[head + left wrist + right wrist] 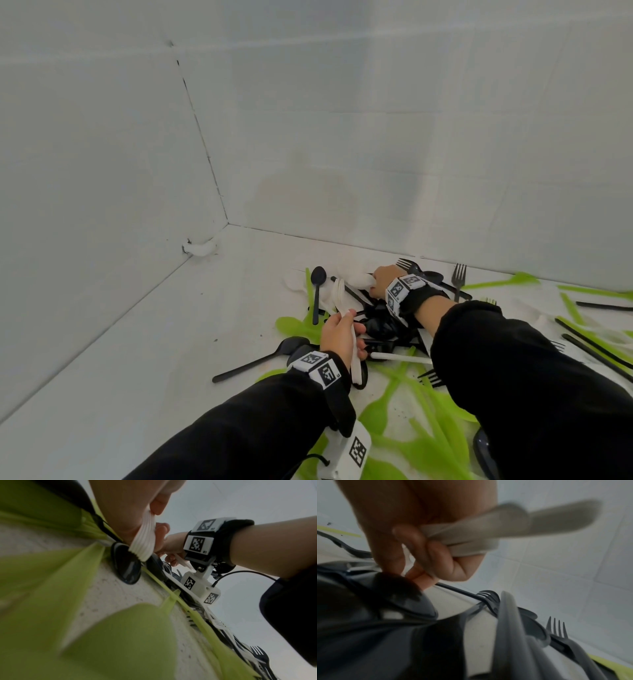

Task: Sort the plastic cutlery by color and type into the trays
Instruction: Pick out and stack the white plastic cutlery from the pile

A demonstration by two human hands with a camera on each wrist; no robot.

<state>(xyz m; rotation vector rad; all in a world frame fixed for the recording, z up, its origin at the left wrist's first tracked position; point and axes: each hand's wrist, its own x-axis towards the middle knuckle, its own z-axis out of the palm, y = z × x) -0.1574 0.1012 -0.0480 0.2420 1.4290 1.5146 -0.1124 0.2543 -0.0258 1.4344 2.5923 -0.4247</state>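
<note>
Cutlery lies in a mixed heap (383, 329) on the white surface (171, 342) in the corner of the tiled walls, black, green and white pieces crossing one another, and we are working it by color: both hands carry white only. Our left hand (337, 334) is curled round a stack of white forks (339, 296), handles nested flat against each other, as the ribbed edge of the stack (143, 543) shows in the left wrist view; we judge that we keep them stacked so one hand can carry a whole sorted group while the other goes on picking. The tines stick up and away from the palm, and the handle ends come out below the wrist side of the hand. Our right hand (382, 279) reaches to the far side of the heap and its fingers are closed on white spoons (488, 534), seemingly two or three overlapped, bowls pointing away toward the wall; the blur there keeps us from counting them. Just under that hand lie black spoons (406, 601) and black forks (556, 631), near but not held. Green pieces (428, 411) spread close to us, under and beside our forearms, well apart from either grip. We see no trays in any view, so where the white groups are to go we cannot tell; the sorting looks to us at an early stage, with most of the heap unsorted.
</note>
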